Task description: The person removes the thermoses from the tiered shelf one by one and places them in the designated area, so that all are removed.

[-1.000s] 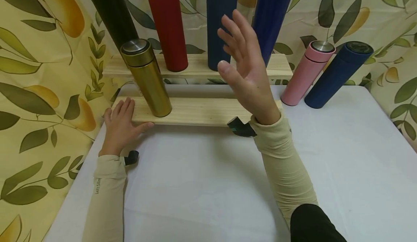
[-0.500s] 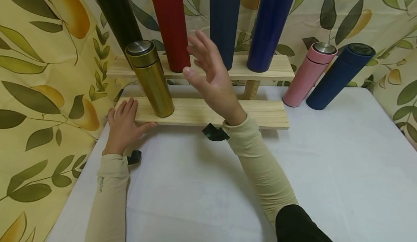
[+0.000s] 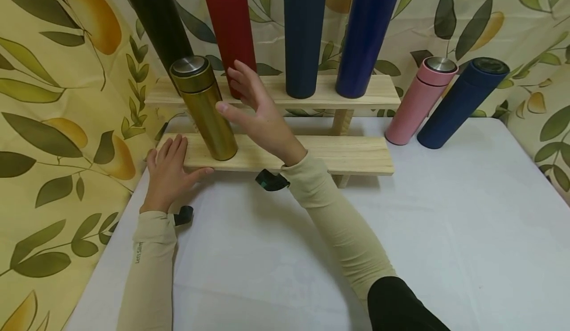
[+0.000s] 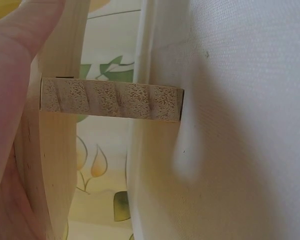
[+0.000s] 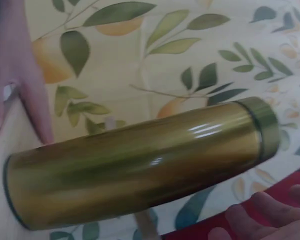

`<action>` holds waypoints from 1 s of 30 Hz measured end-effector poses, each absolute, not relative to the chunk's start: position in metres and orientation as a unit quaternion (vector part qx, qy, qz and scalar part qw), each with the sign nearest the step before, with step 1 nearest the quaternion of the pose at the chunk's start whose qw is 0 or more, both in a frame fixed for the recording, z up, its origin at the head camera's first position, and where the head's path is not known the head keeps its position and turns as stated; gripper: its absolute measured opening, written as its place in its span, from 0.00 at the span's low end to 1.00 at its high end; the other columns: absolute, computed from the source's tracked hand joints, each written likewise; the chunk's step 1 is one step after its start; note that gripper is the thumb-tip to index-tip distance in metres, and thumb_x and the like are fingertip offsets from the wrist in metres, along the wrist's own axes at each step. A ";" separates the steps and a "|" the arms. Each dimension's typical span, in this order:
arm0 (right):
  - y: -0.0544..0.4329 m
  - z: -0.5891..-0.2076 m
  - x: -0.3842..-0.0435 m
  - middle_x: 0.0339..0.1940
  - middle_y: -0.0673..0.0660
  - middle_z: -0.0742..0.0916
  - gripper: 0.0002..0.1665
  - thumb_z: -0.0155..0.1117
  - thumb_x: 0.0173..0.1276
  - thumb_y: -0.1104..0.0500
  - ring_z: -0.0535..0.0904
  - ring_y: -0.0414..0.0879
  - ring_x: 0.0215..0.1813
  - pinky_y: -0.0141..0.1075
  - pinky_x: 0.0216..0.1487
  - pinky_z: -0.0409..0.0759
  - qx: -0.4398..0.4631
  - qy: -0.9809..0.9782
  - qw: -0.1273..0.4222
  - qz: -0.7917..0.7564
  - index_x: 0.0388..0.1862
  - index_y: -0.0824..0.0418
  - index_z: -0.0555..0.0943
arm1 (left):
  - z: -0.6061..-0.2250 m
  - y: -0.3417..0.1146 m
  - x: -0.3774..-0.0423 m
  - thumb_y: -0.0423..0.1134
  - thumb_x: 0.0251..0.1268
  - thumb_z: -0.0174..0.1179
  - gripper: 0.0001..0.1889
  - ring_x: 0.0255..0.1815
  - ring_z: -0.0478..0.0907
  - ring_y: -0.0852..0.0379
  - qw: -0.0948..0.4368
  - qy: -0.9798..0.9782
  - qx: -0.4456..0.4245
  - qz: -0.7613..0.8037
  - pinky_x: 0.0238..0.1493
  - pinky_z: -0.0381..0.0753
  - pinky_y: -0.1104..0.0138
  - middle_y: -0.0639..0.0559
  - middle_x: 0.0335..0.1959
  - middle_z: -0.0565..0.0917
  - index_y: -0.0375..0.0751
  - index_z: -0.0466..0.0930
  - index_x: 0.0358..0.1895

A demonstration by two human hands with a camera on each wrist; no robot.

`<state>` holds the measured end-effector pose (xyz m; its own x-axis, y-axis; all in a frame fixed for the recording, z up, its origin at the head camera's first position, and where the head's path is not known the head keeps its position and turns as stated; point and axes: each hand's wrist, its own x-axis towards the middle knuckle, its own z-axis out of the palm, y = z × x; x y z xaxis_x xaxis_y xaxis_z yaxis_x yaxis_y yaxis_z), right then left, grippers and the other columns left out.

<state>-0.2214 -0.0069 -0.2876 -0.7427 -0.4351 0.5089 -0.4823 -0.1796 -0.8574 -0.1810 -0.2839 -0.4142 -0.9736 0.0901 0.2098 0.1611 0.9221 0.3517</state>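
Observation:
A gold thermos bottle (image 3: 205,113) with a steel-topped lid stands upright near the left end of the lower wooden shelf (image 3: 285,154). My right hand (image 3: 260,116) is beside it on the right, fingers extended and thumb tip overlapping the bottle's edge in the head view. The right wrist view shows the gold bottle (image 5: 140,162) with the fingers (image 5: 262,212) spread near its upper part. My left hand (image 3: 166,175) rests on the shelf's left end, fingers on top and thumb along the front edge. From the left wrist, the board's underside and a support leg (image 4: 110,99) show.
On the upper shelf (image 3: 271,84) stand a black bottle (image 3: 158,22), a red bottle (image 3: 229,24), a slate-blue bottle (image 3: 304,39) and a deep-blue bottle (image 3: 369,34). A pink bottle (image 3: 420,101) and a navy bottle (image 3: 463,103) stand on the white-covered table (image 3: 450,232) at right.
My right hand has swept left and lower, from in front of the blue bottles to beside the gold bottle. The left hand stays on the shelf end; the bottles keep their places.

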 end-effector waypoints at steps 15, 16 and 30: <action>-0.039 -0.293 -0.235 0.84 0.54 0.66 0.53 0.67 0.74 0.52 0.65 0.48 0.80 0.45 0.76 0.66 0.326 -0.680 -0.036 0.656 0.90 0.54 0.51 | -0.416 -0.284 -0.181 0.77 0.65 0.62 0.63 0.85 0.47 0.31 0.097 -0.976 -0.063 -0.186 0.78 0.32 0.33 0.34 0.87 0.53 0.29 0.53 0.85; -0.041 -0.294 -0.236 0.85 0.53 0.65 0.53 0.67 0.74 0.52 0.64 0.48 0.81 0.45 0.76 0.66 0.325 -0.678 -0.041 0.658 0.90 0.53 0.51 | -0.415 -0.284 -0.180 0.77 0.65 0.62 0.63 0.85 0.47 0.31 0.097 -0.976 -0.062 -0.186 0.78 0.32 0.33 0.34 0.87 0.53 0.29 0.53 0.85; -0.055 -0.306 -0.244 0.85 0.47 0.61 0.61 0.74 0.69 0.54 0.56 0.38 0.82 0.42 0.80 0.60 0.320 -0.672 -0.046 0.667 0.91 0.49 0.48 | -0.416 -0.284 -0.182 0.77 0.65 0.63 0.63 0.85 0.47 0.32 0.096 -0.976 -0.060 -0.184 0.78 0.32 0.32 0.34 0.87 0.53 0.29 0.53 0.85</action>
